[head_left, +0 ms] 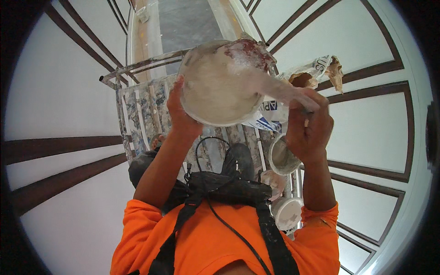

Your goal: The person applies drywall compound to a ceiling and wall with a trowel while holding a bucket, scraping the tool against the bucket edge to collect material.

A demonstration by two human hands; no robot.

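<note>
Beige mix (215, 87) w/in rnd tub (222, 123), lt-grey rim.

The person wears a bright orange shirt (211, 243) with elbow-length sleeves (318, 233), wide black straps (272, 233) running over it, a black pouch (229, 185), a thin black cable (229, 228) and dark trousers (144, 167).

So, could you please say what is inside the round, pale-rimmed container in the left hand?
Smooth beige paste shows; the blurred whitish tool in the right hand covers part, and anything beneath is hidden.
</note>
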